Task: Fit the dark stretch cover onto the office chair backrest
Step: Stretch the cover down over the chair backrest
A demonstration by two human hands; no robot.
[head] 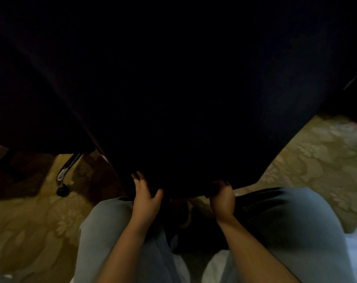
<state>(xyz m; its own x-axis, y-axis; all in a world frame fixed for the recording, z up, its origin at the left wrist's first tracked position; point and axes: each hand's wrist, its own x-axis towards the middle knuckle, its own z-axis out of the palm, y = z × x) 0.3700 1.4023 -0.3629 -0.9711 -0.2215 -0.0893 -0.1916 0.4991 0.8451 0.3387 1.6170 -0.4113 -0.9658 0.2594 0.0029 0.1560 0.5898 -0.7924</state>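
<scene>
Right hand (223, 198) grips cover (183, 99); left hand (146, 194) grip unclear.

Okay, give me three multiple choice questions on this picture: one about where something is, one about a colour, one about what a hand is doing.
1. Where is the chair's caster?
A. On the carpet, out to the left of the left hand
B. Between the two hands
C. On the person's lap

2. What colour are the person's trousers?
A. Red
B. Light grey
C. Bright yellow

3. How does the right hand meet the dark cover?
A. It hangs well away from it
B. Its fingers curl round the lower edge
C. It lies flat on the floor

Answers: 1 A, since the black wheel sits on the patterned floor at the end of a shiny leg, left of that hand. 2 B, since both thighs show pale grey cloth. 3 B, since the fingers wrap the hem at the bottom of the fabric.
</scene>
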